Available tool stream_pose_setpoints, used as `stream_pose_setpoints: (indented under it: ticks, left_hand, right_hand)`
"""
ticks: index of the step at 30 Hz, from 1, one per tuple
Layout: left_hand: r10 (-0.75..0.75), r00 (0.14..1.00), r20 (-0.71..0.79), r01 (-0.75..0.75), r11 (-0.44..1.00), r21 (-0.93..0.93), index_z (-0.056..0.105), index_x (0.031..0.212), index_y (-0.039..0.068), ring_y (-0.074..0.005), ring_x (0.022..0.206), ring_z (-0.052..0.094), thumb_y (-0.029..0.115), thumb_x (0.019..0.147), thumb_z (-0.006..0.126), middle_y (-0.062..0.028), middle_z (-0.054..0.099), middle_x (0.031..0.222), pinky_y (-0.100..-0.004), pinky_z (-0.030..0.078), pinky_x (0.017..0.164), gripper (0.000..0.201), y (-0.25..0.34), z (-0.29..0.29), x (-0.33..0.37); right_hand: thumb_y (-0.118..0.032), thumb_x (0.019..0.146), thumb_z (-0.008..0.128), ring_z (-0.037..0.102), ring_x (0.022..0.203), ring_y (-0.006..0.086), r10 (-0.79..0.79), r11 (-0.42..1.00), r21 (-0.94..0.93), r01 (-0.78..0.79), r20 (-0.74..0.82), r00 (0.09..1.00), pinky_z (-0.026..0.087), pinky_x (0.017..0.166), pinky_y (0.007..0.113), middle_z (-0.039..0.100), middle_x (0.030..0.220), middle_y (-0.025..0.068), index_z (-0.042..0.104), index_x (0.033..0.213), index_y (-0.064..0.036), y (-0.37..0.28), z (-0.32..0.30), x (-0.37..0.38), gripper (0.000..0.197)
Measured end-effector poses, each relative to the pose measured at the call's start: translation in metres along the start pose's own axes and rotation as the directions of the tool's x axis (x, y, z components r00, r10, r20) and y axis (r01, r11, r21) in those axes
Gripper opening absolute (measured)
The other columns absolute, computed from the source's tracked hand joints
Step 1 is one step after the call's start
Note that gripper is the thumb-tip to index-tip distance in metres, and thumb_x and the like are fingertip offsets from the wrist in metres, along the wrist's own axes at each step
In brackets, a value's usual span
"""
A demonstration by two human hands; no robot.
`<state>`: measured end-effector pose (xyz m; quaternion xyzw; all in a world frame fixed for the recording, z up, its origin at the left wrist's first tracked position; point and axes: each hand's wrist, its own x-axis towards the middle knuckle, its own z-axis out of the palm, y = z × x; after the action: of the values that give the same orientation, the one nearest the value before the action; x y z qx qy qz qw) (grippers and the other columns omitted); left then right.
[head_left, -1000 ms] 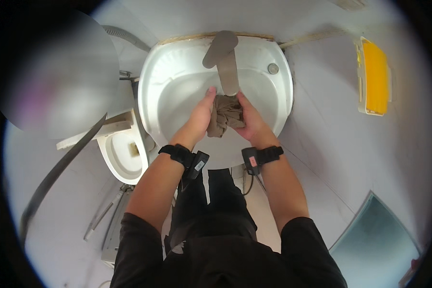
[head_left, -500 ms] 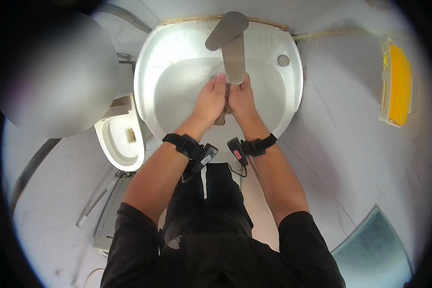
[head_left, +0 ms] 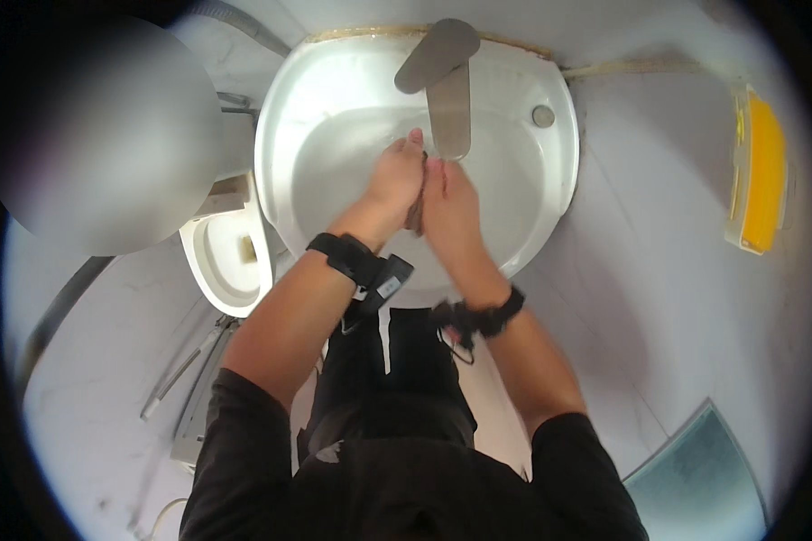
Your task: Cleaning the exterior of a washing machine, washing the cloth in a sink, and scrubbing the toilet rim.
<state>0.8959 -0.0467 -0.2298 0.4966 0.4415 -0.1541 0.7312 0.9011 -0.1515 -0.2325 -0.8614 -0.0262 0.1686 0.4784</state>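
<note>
A smooth white toilet [head_left: 226,257] sits left of the round, shiny white sink [head_left: 334,108]. Over the bowl's middle, the left hand [head_left: 397,180] and right hand [head_left: 449,212] press closed around a crumpled brown cloth [head_left: 416,215], under the flat grey tap [head_left: 449,106].

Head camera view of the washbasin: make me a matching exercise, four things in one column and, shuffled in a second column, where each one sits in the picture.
Things:
1. grey metal tap
2. yellow wall-mounted box
3. white toilet bowl
4. brownish crumpled cloth

Places:
A. on the wall at the right edge
B. pressed between the left hand and the right hand
C. at the back of the white round washbasin, reaching over the bowl
D. left of the basin, lower down

Pairs: 1-C, 2-A, 3-D, 4-B
</note>
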Motion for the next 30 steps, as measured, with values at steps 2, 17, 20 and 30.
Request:
stream_pose_setpoints:
  ticks: [2, 17, 20, 30]
  left_hand:
    - [0.046, 0.994, 0.099, -0.061, 0.985, 0.161, 0.061, 0.123, -0.004, -0.0172, 0.097, 0.063, 0.033, 0.106, 0.050, -0.0115, 0.068, 0.107, -0.0336, 0.051, 0.087, 0.042, -0.016, -0.002, -0.006]
    - [0.080, 0.983, 0.167, -0.093, 0.993, 0.073, 0.060, 0.125, 0.000, -0.0173, 0.098, 0.062, 0.051, 0.110, 0.041, -0.0087, 0.066, 0.109, -0.0345, 0.051, 0.088, 0.056, -0.022, -0.004, -0.021]
    - [0.154, 0.974, 0.164, -0.203, 0.915, 0.348, 0.060, 0.120, -0.001, -0.0181, 0.093, 0.061, 0.045, 0.111, 0.040, -0.0081, 0.066, 0.105, -0.0346, 0.051, 0.087, 0.051, -0.022, 0.001, -0.012]
    - [0.354, 0.923, 0.148, -0.380, 0.791, 0.480, 0.062, 0.110, -0.001, -0.0302, 0.099, 0.067, 0.029, 0.106, 0.044, -0.0190, 0.068, 0.103, -0.0456, 0.053, 0.086, 0.035, -0.017, -0.001, 0.008]
  right_hand:
    - [-0.021, 0.103, 0.050, 0.066, 0.094, 0.0422, 0.148, 0.988, 0.013, -0.152, 0.136, 0.979, 0.050, 0.082, 0.048, 0.068, 0.100, 0.0261, 0.061, 0.102, 0.0018, 0.021, -0.013, 0.026, 0.025]
    - [-0.025, 0.106, 0.056, 0.058, 0.115, 0.0395, -0.004, 1.000, -0.003, 0.004, 0.004, 1.000, 0.047, 0.095, 0.050, 0.062, 0.116, 0.0247, 0.055, 0.121, 0.0054, 0.026, -0.010, -0.010, 0.034]
    - [-0.029, 0.107, 0.054, 0.061, 0.094, 0.0416, -0.004, 0.998, 0.062, 0.003, 0.015, 1.000, 0.049, 0.084, 0.049, 0.063, 0.095, 0.0260, 0.059, 0.103, 0.0040, 0.058, -0.009, 0.010, 0.033]
    - [-0.036, 0.108, 0.050, 0.061, 0.070, 0.0391, -0.253, 0.964, -0.105, 0.245, -0.069, 0.965, 0.049, 0.068, 0.047, 0.062, 0.074, 0.0195, 0.057, 0.091, 0.0016, 0.034, -0.003, -0.007, 0.042]
